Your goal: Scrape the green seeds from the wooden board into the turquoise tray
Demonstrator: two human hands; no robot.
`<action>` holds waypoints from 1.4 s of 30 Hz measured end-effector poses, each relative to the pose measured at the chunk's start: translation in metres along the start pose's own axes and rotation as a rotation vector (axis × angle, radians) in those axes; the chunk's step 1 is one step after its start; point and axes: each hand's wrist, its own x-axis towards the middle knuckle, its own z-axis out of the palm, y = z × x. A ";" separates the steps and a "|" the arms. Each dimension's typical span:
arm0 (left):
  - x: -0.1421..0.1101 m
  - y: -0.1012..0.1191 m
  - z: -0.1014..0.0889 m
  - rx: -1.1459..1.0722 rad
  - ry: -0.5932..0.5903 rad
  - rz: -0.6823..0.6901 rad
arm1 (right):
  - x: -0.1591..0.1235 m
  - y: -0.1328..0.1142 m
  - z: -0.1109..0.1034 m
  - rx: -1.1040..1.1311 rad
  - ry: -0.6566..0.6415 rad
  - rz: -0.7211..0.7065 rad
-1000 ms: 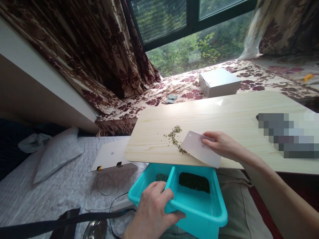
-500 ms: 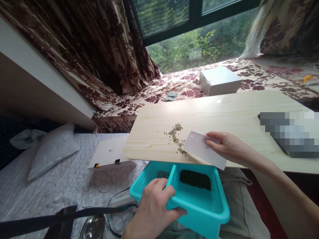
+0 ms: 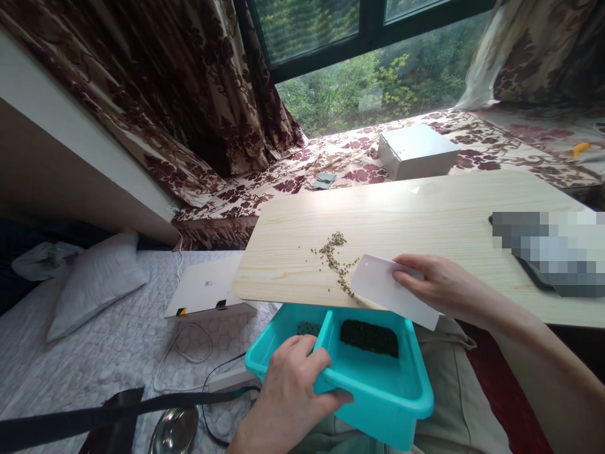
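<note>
Fingers of the right hand (image 3: pixel 425 280) pinch the scraper (image 3: pixel 385 284), its edge beside scattered grains (image 3: pixel 336 258) on the table (image 3: pixel 283 233). Below the table's near edge, the left hand (image 3: pixel 295 384) grips the rim of the bin (image 3: pixel 378 391), whose right compartment holds dark grains (image 3: pixel 369 338).

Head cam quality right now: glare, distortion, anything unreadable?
Head view: daylight from the window, sheen on the far part of the board, left curtain in deep shade; wide-angle stretch near edges; blocky pixelation hides an object at right; grains too small to separate clearly.
</note>
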 end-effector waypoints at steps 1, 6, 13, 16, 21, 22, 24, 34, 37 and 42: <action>0.000 -0.001 0.000 -0.002 0.007 0.000 | -0.001 0.001 0.000 0.004 0.000 -0.001; -0.002 -0.003 0.001 -0.022 0.028 -0.015 | -0.007 0.005 -0.001 0.009 0.002 0.005; -0.004 -0.010 -0.003 0.002 0.047 -0.027 | -0.010 0.005 0.001 -0.009 0.027 -0.002; -0.006 -0.012 -0.005 0.010 0.044 -0.036 | -0.009 0.000 0.002 0.000 0.004 0.002; -0.007 -0.012 -0.004 0.013 0.052 -0.038 | -0.008 -0.002 0.001 -0.051 0.010 0.022; -0.007 -0.011 -0.003 0.013 0.058 -0.030 | -0.008 -0.001 0.001 -0.061 0.017 0.027; -0.007 -0.011 -0.002 0.012 0.063 -0.016 | -0.008 0.001 0.000 -0.071 0.034 0.031; -0.005 -0.007 -0.003 0.005 0.059 -0.012 | -0.008 -0.008 0.002 -0.121 0.054 0.026; -0.004 -0.006 -0.002 0.009 0.056 -0.007 | -0.010 -0.003 0.000 -0.113 0.081 0.025; -0.002 -0.005 -0.001 0.014 0.057 0.001 | -0.009 -0.010 -0.001 -0.098 0.057 0.005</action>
